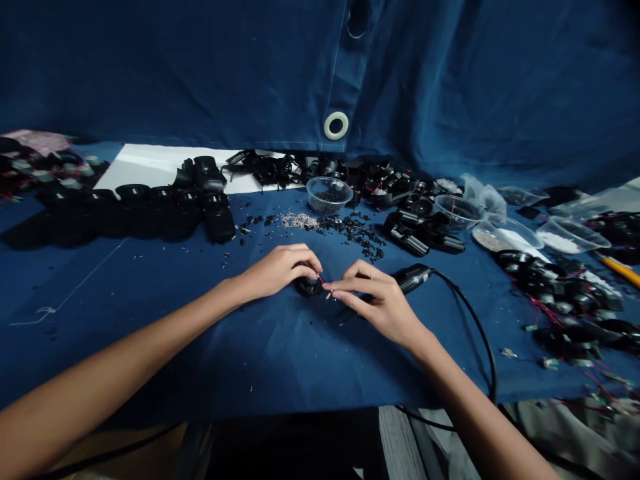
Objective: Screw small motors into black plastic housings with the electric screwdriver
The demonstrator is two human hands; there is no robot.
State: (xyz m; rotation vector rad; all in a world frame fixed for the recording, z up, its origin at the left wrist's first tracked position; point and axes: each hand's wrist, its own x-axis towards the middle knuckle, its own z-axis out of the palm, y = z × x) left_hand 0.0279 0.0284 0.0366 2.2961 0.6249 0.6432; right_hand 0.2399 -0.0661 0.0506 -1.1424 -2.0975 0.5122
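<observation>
Head view: both hands meet over the blue cloth [250, 353] in the middle of the table. The left hand [277, 270] is curled down over a small black part [309, 287], fingers clasped round it and pressing it to the cloth. The right hand [383, 303] has thumb and forefinger pinched tight on a tiny piece [327, 291], too small for me to tell what it is. That piece sits at the very fingertips, just beside the part's right edge, almost touching it. The part itself lies under the left fingertips, not up in the palm. What worries me is the pinch: a piece that small could slip out and vanish on the dark cloth among the black crumbs [355, 233] scattered behind. The part could also skid if the left fingers ease off. A power screwdriver [413, 277] lies just behind the right hand, and its cable [480, 333] loops past the wrist, so a sweep of the forearm could snag it.
</observation>
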